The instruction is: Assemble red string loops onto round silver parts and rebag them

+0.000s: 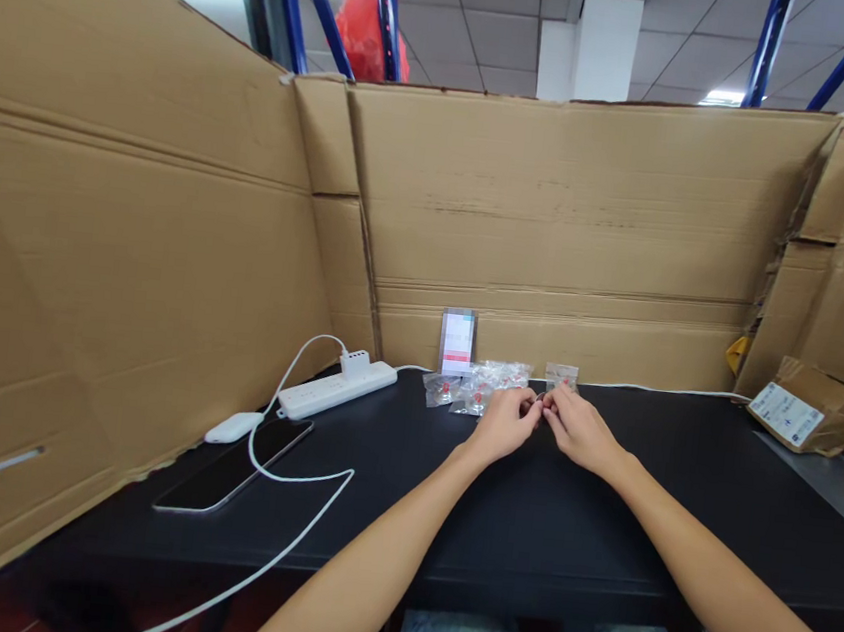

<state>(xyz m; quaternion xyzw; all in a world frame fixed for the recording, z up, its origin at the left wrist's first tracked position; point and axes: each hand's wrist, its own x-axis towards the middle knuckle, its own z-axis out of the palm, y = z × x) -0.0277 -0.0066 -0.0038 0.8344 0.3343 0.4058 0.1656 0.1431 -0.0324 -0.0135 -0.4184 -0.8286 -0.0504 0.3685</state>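
Head view. Your left hand (507, 424) and right hand (577, 428) meet fingertip to fingertip at the far middle of the black bench (597, 515), pinching something too small to identify. Just beyond them: small clear bags (476, 385) holding red pieces, one more bag (562, 375) to the right. Far left: white power strip (337, 389), phone (236, 465), white cable (291, 476). Cardboard walls (569, 211) surround.

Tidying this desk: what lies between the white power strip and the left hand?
In the head view, small clear bags with red parts lie between the power strip and the left hand, on the black table.
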